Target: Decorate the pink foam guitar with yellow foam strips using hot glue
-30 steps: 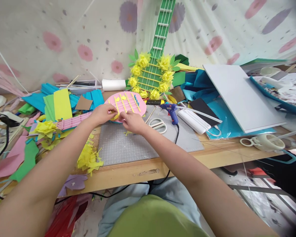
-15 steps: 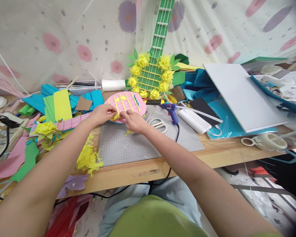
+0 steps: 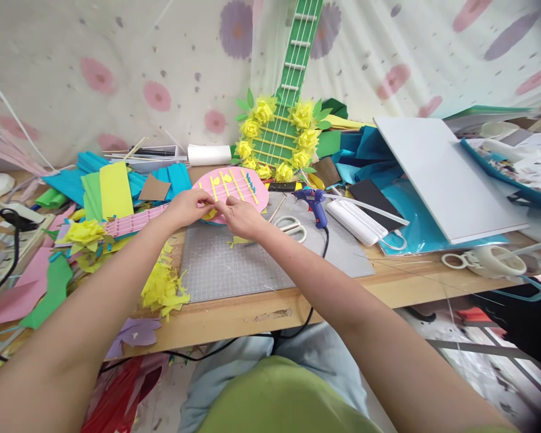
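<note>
My left hand (image 3: 190, 207) and my right hand (image 3: 238, 215) meet over the lower edge of a pink paper guitar (image 3: 256, 193). Both are closed in a pinch around a small yellow paper piece (image 3: 210, 214), mostly hidden by the fingers. Yellow bars, white strings and small blue bits cover the guitar's pink body. Its pink neck runs left beneath my left wrist, towards a yellow paper flower (image 3: 85, 234). Just right of my right hand lie white-handled scissors (image 3: 290, 228) on the grey cutting mat (image 3: 234, 276).
A blue glue gun (image 3: 314, 205) with a black cord lies right of the scissors. Behind, a green paper guitar (image 3: 277, 135) with yellow flowers leans on the curtain. Paper scraps and yellow fringe (image 3: 165, 282) crowd the left; a white board (image 3: 446, 180) stands at right.
My fingertips have drawn slightly closer together, and less of the yellow paper piece shows between them. The guitar and tools keep their places; the view has shifted slightly.
</note>
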Tool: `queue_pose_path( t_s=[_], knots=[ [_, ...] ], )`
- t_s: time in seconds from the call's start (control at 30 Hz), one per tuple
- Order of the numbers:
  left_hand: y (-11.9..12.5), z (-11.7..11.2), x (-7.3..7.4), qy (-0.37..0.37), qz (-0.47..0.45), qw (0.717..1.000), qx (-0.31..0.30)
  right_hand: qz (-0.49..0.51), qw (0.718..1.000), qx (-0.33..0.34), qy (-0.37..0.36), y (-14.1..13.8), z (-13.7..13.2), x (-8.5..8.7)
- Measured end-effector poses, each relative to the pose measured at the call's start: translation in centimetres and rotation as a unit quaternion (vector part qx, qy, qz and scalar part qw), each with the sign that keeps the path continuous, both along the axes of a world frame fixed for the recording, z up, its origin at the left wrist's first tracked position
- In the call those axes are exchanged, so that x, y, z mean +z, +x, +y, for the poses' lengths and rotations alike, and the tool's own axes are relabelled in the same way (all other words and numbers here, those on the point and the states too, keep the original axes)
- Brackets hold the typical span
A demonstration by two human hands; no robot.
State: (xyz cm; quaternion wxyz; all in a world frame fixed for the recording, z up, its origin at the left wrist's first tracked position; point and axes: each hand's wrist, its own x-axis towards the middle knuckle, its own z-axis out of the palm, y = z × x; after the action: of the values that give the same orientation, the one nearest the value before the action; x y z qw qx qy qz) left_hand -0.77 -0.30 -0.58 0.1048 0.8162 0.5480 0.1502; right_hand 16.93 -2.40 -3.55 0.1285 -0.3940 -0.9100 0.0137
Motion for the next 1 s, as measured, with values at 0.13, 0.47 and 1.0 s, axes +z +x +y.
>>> queue_pose_path(
  t_s=[0.13, 0.47, 1.0],
  knots=[
    [-0.1, 0.0, 0.0, 0.002, 0.005, 1.0, 0.002, 0.006, 1.0, 0.012, -0.012, 0.3, 0.6, 0.1],
    [-0.2, 0.0, 0.0, -0.002, 0.006, 1.0, -0.012, -0.011, 0.999, 0.045, 0.002, 0.5, 0.9, 0.5],
    [-0.2, 0.0, -0.2, 0.104, -0.142, 0.982, 0.067, 0.178, 0.982, -0.058, -0.017, 3.8, 1.7, -0.7]
  ],
)
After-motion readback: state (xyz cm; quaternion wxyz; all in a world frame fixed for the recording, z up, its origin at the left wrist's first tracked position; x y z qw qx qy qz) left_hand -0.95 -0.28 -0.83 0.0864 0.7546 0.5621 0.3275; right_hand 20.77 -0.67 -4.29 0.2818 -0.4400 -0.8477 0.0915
